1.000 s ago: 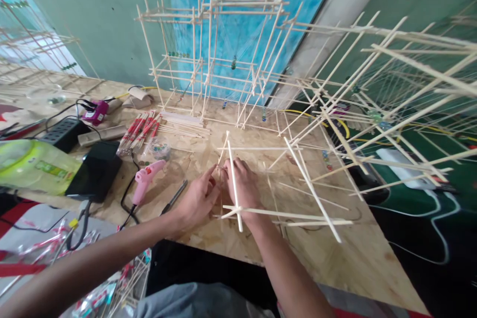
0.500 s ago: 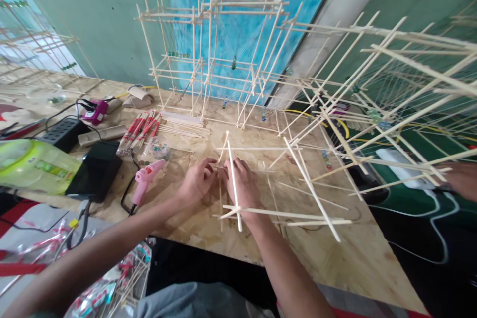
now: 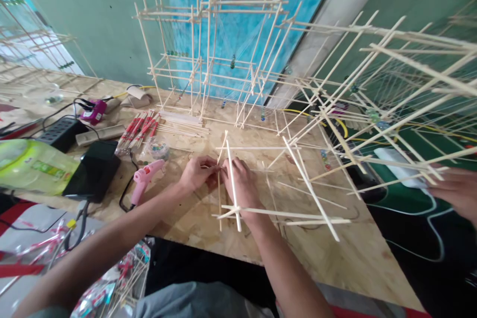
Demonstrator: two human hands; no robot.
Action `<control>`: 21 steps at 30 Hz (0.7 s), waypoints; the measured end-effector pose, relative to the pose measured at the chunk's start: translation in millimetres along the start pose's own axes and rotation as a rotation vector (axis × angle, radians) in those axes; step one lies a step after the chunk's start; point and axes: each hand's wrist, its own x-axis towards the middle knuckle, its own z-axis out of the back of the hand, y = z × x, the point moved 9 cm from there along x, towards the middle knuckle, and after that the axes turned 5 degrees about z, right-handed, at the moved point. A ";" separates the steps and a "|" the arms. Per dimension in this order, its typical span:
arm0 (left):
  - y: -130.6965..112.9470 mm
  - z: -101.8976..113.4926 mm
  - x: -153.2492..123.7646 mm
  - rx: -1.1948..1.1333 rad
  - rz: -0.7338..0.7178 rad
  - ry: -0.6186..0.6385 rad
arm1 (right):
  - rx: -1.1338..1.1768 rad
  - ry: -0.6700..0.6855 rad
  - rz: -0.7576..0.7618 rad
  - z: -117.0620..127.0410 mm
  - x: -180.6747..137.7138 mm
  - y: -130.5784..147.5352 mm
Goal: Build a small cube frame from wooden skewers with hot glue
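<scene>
A small box-shaped frame of wooden sticks (image 3: 312, 191) rests on the table in front of me. My left hand (image 3: 196, 174) is at the frame's left side, its fingers pinched at a vertical-looking stick there. My right hand (image 3: 241, 184) reaches through the frame behind a thick front stick (image 3: 231, 174), fingers bent and close to the left fingertips. What is between the fingertips is too small and hidden to make out. Left of my left hand lies a pink glue gun (image 3: 146, 177) on the wooden table (image 3: 186, 226).
Tall stick structures (image 3: 242, 11) with threads and beads stand at the back and right. At left are packets of sticks (image 3: 137, 129), a black box (image 3: 93, 171), a yellow-green bottle (image 3: 35, 166) and a power strip (image 3: 59, 134). Another person's hand (image 3: 456, 191) is at far right.
My left hand's fingers have straightened slightly and shifted toward the right fingertips. The other person's hand at right has come further into view. The stick frame stays in place.
</scene>
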 end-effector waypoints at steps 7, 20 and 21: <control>2.1 2.4 4.4 -0.086 0.020 0.017 | 0.057 0.023 -0.007 -0.5 2.2 -3.8; 9.3 6.3 5.5 -0.105 0.001 -0.036 | 0.018 -0.012 -0.005 -0.1 1.4 -6.4; 8.6 6.6 4.8 -0.096 -0.007 -0.043 | 0.005 -0.003 0.003 -0.2 1.2 -5.2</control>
